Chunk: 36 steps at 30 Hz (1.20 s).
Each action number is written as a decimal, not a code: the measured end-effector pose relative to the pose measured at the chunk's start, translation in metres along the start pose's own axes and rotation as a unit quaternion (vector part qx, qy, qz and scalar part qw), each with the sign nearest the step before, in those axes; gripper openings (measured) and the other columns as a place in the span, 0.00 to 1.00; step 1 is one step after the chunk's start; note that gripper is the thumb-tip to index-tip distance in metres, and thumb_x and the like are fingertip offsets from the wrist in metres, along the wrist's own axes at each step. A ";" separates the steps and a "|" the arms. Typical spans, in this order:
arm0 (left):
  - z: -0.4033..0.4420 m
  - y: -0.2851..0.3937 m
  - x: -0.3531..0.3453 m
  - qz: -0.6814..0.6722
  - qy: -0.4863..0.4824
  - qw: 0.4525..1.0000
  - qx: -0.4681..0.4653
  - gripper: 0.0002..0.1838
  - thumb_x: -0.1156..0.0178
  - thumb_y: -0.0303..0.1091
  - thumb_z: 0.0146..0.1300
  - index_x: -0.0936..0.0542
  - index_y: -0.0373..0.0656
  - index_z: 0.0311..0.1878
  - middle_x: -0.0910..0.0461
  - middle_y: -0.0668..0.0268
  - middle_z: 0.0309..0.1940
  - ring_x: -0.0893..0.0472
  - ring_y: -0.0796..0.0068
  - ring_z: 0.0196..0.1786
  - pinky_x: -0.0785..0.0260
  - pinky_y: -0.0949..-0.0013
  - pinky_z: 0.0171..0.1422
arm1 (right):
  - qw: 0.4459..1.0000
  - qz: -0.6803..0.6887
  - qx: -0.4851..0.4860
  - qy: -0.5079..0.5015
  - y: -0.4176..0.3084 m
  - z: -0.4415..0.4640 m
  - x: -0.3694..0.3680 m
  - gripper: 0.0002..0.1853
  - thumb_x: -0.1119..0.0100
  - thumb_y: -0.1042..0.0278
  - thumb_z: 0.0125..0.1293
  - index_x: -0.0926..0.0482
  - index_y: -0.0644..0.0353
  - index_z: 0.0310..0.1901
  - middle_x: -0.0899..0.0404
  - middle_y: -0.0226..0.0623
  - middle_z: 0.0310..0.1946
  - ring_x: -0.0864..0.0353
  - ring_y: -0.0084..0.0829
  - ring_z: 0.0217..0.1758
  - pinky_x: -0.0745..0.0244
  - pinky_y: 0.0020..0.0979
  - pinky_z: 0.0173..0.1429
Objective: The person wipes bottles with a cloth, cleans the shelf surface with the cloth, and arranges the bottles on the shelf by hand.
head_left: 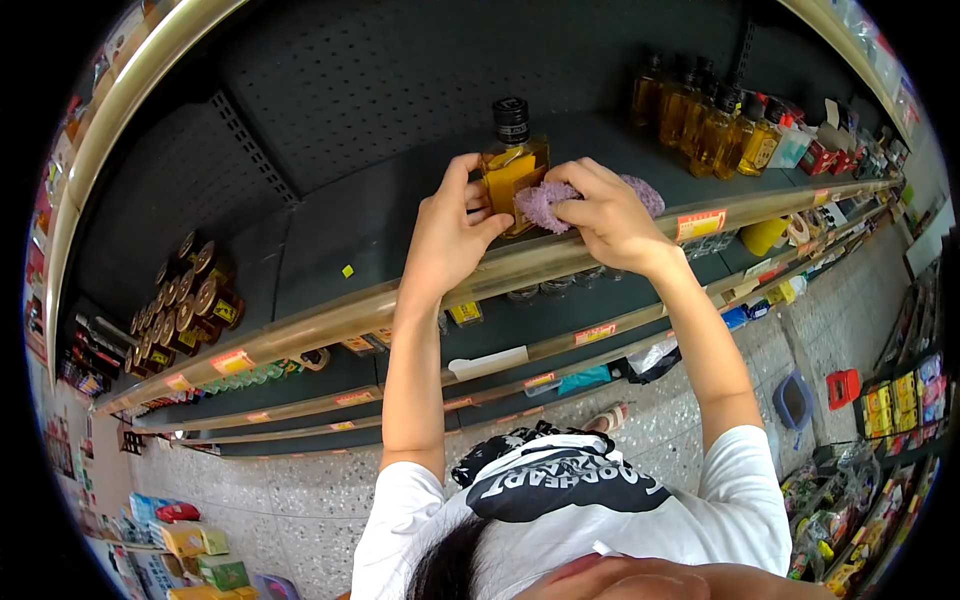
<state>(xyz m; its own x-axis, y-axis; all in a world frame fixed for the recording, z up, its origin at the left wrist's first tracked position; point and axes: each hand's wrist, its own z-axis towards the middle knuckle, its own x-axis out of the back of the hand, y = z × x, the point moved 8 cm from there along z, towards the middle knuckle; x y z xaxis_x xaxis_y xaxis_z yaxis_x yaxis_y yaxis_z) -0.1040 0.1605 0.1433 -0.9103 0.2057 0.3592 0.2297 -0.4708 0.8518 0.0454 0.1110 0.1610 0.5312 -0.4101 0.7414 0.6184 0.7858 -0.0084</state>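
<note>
A square glass bottle of golden liquid (pixel 512 178) with a black cap stands upright on the dark shelf, close to its front edge. The thumb and fingers of my left hand (pixel 452 235) grip it from the left side. In my right hand (pixel 612 215) is a bunched purple cloth (pixel 545 207), pressed against the lower right of the bottle's front. The cloth and my fingers hide part of the label.
Similar bottles (pixel 712 135) stand in a group at the right of the shelf, beside small boxes (pixel 822 155). Brown-lidded jars (pixel 205 300) are clustered at the left. A rail (pixel 330 325) with price tags runs along the front edge. A blue basin (pixel 795 400) sits on the floor.
</note>
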 end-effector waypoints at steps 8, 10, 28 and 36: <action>-0.002 0.001 0.001 0.016 0.016 1.000 -0.018 0.30 0.36 0.17 0.59 0.34 0.36 0.63 0.17 0.47 0.49 0.16 0.61 0.54 0.22 0.63 0.60 | 0.999 -0.001 0.015 -0.038 -0.006 0.001 -0.005 0.11 0.40 0.81 0.42 0.19 0.62 0.32 0.25 0.39 0.48 0.27 0.43 0.52 0.30 0.40 0.52; -0.001 0.002 0.001 0.018 0.017 1.000 -0.016 0.30 0.36 0.17 0.59 0.34 0.36 0.63 0.17 0.47 0.49 0.16 0.61 0.54 0.22 0.63 0.60 | 1.000 0.024 -0.012 -0.006 0.002 0.000 -0.001 0.13 0.41 0.79 0.45 0.16 0.58 0.35 0.24 0.36 0.47 0.27 0.40 0.52 0.30 0.39 0.54; 0.001 -0.001 0.001 0.016 0.006 1.000 -0.011 0.31 0.35 0.19 0.59 0.35 0.37 0.65 0.17 0.50 0.51 0.17 0.65 0.55 0.23 0.61 0.61 | 0.999 0.022 0.003 -0.025 -0.004 0.002 -0.002 0.13 0.43 0.82 0.46 0.17 0.61 0.35 0.24 0.39 0.46 0.26 0.43 0.50 0.29 0.40 0.51; -0.002 0.005 0.002 0.018 0.029 0.999 -0.025 0.30 0.36 0.18 0.59 0.35 0.35 0.64 0.18 0.45 0.51 0.16 0.61 0.54 0.23 0.63 0.60 | 0.997 0.063 -0.029 -0.024 0.011 0.003 -0.001 0.14 0.45 0.84 0.48 0.17 0.63 0.38 0.24 0.41 0.46 0.25 0.46 0.52 0.29 0.41 0.55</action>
<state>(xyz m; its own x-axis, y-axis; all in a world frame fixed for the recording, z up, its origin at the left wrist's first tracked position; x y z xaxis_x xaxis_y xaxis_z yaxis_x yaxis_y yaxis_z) -0.1056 0.1569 0.1476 -0.9206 0.1392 0.3648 0.2460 -0.5189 0.8187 0.0495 0.1213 0.1619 0.5789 -0.2861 0.7635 0.5821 0.8007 -0.1413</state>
